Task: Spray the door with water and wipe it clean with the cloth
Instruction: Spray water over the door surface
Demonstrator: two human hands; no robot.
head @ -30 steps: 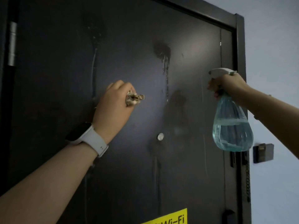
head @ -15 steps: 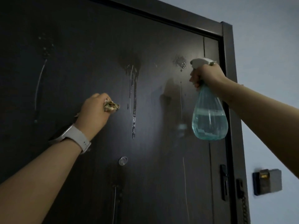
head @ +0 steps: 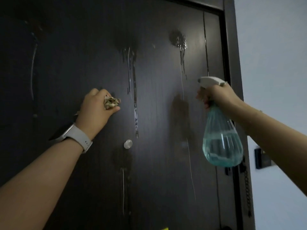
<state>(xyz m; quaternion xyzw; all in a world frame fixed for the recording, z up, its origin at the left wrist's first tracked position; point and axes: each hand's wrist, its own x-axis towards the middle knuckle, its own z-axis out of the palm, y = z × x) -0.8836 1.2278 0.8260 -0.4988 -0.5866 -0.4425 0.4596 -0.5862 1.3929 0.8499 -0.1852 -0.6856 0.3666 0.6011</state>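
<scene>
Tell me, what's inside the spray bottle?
The bottle is see-through, with clear liquid filling about its lower half. The right hand covers its neck, so that part is hidden.

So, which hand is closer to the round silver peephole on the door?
Left. The left hand, gripping the cloth, is up and left of the peephole. The right hand, holding the spray bottle, is far to its right.

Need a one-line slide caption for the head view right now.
Right hand aims spray bottle at wet, streaked door; left hand holds bunched cloth.
</scene>
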